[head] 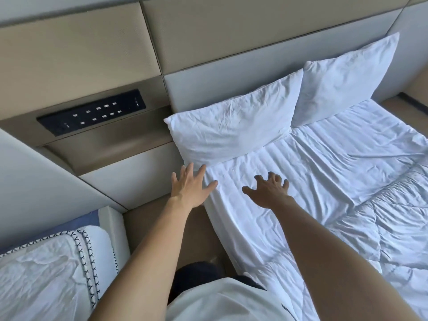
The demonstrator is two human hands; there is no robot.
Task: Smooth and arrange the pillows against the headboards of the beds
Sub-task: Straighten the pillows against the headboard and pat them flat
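Two white pillows lean against the padded grey headboard (208, 82) of the bed on the right. The near pillow (234, 121) is wrinkled, and its lower left corner hangs by the bed's edge. The far pillow (345, 82) stands beside it, touching it. My left hand (192, 184) is open with fingers spread just below the near pillow's corner, at the mattress edge. Over the white sheet (312, 163), a little below the near pillow, my right hand (271, 191) is open, palm down. Neither hand holds anything.
A rumpled white duvet (393, 228) lies lower right on the bed. A black switch panel (92, 112) is set in the beige wall left of the headboard. A second bed with cross-stitched white bedding (51, 269) is at lower left, across a narrow brown floor gap (162, 223).
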